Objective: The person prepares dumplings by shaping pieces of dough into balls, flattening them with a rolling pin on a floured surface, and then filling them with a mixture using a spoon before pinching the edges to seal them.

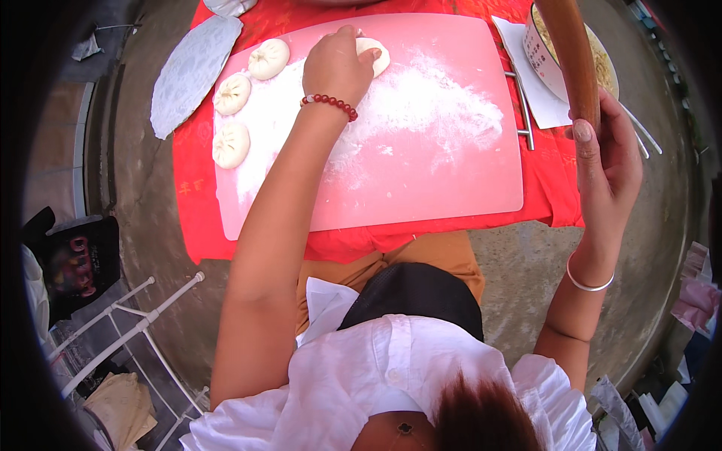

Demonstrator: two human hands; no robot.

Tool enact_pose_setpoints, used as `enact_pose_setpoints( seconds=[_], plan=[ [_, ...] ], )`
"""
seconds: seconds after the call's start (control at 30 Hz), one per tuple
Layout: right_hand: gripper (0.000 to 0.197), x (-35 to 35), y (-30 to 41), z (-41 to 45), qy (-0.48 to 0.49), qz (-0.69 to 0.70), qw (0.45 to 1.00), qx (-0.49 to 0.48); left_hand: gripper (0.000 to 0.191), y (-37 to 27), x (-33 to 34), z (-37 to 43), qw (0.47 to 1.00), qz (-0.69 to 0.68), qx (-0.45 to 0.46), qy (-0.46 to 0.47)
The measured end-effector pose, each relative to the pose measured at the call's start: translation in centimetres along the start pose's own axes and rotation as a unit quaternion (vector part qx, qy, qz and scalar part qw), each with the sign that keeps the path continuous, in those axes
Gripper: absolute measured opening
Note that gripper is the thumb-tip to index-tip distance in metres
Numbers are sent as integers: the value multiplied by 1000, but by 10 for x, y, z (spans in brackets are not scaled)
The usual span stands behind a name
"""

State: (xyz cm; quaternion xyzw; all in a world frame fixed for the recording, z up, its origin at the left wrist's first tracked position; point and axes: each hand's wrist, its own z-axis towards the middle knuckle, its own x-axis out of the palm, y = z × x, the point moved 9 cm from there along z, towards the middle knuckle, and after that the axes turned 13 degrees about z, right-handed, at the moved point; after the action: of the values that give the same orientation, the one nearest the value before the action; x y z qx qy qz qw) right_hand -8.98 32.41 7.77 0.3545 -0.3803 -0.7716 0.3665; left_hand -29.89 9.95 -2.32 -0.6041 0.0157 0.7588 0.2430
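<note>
My left hand (341,62), with a red bead bracelet at its wrist, grips a round of white dough (377,56) near the far side of a pink mat (428,194). Its thumb lies over the dough, and the hand hides part of the round. A wooden rolling pin (572,53) is held by its near end in my right hand (612,152), raised at the table's right side. Loose flour (428,107) covers much of the mat. Three pleated buns (269,58) sit along the mat's left edge.
Behind the rolling pin stands a white bowl (544,65) of filling, partly hidden, with white chopsticks (640,129) beside it. A pale patterned round sheet (194,76) lies at the red tablecloth's (197,217) left edge. A white metal rack (132,327) stands at lower left.
</note>
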Motion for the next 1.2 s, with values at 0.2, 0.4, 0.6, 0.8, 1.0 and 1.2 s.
enact_pose_setpoints(
  seconds=[0.2,0.4,0.6,0.8,1.0,1.2],
  plan=[
    [32,1,-12,-34,55,-21,996,72,35,-55,30,-60,889,-346,60,293],
    [33,5,-12,-58,192,-98,970,112,35,-67,18,-49,945,-141,140,258],
    [35,56,-12,-71,324,-115,937,67,38,-78,26,-65,877,-220,199,377],
    [36,98,-17,-71,337,-200,916,-80,38,-84,14,-72,905,-122,233,333],
    [46,101,-17,-78,282,-227,931,-57,31,-85,10,-77,916,-119,278,264],
    [54,130,-56,-43,234,-399,882,-91,28,-88,8,-71,907,-62,256,327]
  ],
)
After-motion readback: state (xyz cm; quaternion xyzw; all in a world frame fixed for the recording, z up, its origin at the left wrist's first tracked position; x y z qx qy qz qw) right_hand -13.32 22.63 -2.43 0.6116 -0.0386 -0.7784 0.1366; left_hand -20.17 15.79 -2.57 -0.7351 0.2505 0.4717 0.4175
